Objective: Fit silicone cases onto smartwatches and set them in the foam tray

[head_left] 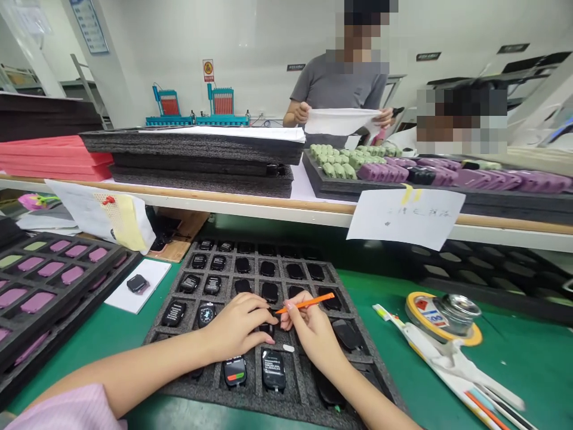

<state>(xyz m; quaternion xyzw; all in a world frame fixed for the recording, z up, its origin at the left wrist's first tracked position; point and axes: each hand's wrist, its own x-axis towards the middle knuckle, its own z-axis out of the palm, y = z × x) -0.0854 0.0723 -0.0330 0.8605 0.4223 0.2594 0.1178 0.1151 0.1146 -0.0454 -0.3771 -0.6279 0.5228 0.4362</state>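
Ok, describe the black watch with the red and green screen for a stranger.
On the green work mat lies a dark grey foam tray of black watches. In the nearest row, just below the left hand, one black rectangular watch shows a red and green bar, unlike its neighbour's white text.

Bright, even indoor light fills the scene, and the white wall (250,48) looks pale and slightly washed out. Shadows are soft: a dim band lies below the white shelf (179,206) across the green surface (528,358), while the left hand (237,327) and right hand (313,334) cast only faint shade. Small glints sit on the watch screens (273,370), with stronger glare on the metal tin (456,313). Wide-angle distortion bows the shelf and stretches the forearms toward the lower corners, where detail softens. The orange pen (304,303) looks fairly sharp near the centre. Coarse mosaic blocks (461,122) obscure a nearby person's head.
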